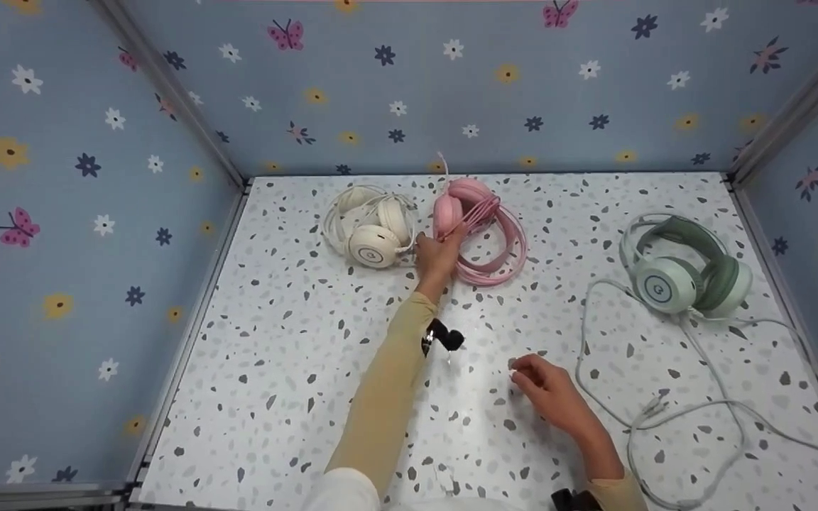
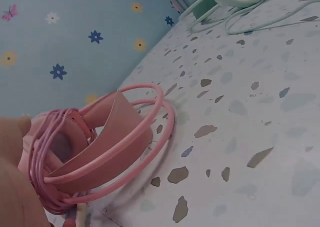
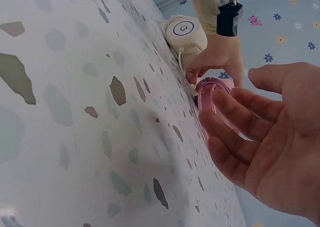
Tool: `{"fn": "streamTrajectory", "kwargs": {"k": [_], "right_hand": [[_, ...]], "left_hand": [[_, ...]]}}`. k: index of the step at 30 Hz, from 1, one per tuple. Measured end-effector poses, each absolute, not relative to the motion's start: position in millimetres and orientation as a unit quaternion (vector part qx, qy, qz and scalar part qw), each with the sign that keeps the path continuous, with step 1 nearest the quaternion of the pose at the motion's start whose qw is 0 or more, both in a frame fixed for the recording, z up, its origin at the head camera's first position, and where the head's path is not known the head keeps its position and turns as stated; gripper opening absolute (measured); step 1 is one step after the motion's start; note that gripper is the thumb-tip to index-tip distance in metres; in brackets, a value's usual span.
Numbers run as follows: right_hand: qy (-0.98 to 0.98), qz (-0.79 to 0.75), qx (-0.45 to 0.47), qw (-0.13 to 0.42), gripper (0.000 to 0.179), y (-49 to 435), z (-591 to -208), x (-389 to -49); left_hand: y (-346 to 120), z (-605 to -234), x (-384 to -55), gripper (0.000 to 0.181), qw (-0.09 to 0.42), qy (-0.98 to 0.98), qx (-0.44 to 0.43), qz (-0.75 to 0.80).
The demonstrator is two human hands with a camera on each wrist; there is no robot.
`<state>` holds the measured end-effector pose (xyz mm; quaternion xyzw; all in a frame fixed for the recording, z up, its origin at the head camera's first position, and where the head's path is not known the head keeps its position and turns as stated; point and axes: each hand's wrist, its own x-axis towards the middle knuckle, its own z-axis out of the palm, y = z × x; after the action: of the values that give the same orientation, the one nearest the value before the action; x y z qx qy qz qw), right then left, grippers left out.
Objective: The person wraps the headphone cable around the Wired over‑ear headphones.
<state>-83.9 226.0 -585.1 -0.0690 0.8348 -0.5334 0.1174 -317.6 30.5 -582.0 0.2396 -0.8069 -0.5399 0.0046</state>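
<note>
My left hand (image 1: 439,259) is at the near side of the pink headphones (image 1: 467,199), its fingers curled at the lower ear cup and the thumb side against the bundled cable. In the left wrist view the pink headphones (image 2: 110,137) lie with headband arcs pointing away from the hand, the cable wound round the cups. Close on the left of that hand sit the cream headphones (image 1: 373,245), their cable looped about them. My right hand (image 1: 554,397) hovers over the near middle of the table, fingers loosely bent and holding nothing, as the right wrist view also shows.
Green headphones (image 1: 672,284) rest at the right of the speckled white table (image 1: 295,355), their long loose cable (image 1: 725,401) trailing toward the near right corner. Flowered blue panels (image 1: 409,85) wall the table at the back and both sides.
</note>
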Motion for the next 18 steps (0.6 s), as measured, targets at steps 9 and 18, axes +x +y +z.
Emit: {"fn": "streamTrajectory", "kwargs": {"k": [9,18], "right_hand": [[0.845,-0.517,-0.085,0.108,0.02,222,-585,-92],[0.914,-0.386,-0.094,0.085,0.016,219,-593,-84]], "left_hand": [[-11,-569,-235,0.043,-0.046,-0.865,-0.013,-0.499],[-63,-590,-130,0.092,-0.142,-0.968,-0.012,-0.207]]}}
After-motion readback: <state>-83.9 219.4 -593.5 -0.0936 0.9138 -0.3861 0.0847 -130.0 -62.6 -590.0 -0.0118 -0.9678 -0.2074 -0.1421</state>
